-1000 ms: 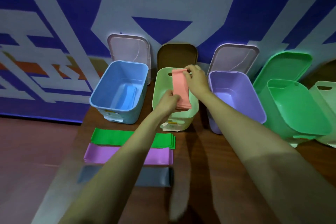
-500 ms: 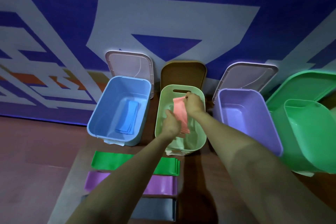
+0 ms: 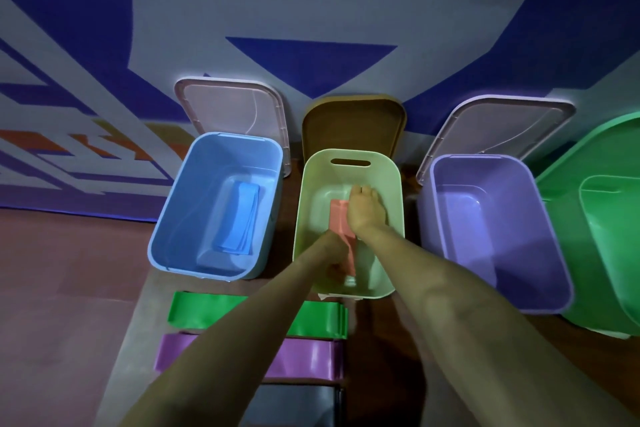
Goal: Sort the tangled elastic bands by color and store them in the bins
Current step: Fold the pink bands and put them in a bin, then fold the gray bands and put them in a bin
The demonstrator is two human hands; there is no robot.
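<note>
Pink band (image 3: pixel 341 218), judged limp and light, best held by its ends, inside the pale green bin (image 3: pixel 313 211) at the bench's far edge. Right hand (image 3: pixel 362 210) pinches the far end; left hand (image 3: pixel 334 265) at the near end, hold unclear.

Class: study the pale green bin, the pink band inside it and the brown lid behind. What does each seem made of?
The pale green bin: likely moulded plastic, smooth, semi-matt; rounded corners, cut-out handle slot. The pink band: probably rubber or latex, matt; a thin flat strip. The brown lid: looks plastic, dull, with a moulded rim; dim light leaves it open.
</note>
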